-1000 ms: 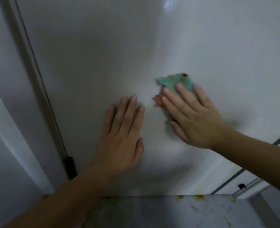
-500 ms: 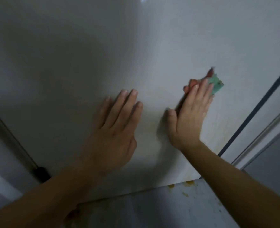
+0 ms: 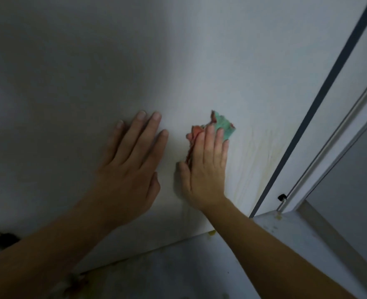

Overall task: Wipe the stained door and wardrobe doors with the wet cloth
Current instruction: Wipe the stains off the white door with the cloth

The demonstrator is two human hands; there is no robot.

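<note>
Nearest the camera, two bare forearms reach up from the lower edge, over a grey floor [image 3: 178, 275] marked with small yellow spots close to the foot of the door. The left hand [image 3: 127, 169] lies flat on the white door [image 3: 92, 72], palm down, fingers straight and slightly spread, holding nothing. Just beside it, apart by a narrow strip of bare panel, the right hand [image 3: 206, 169] presses the wet cloth [image 3: 221, 125] against the door with the fingers held straight and close together and the thumb out to the side. The cloth is green with an orange-red part; its bunched top and left edge stick out past the fingertips, the rest hidden under the palm. To the right of that hand, faint yellowish streaks [image 3: 258, 160] run down the panel toward its lower corner. Farther right, a dark gap [image 3: 320, 91] edges the door, then a pale metal rail [image 3: 338, 130] with a small black stopper [image 3: 282, 197] near its lower end. No brand, label or writing can be read anywhere.
</note>
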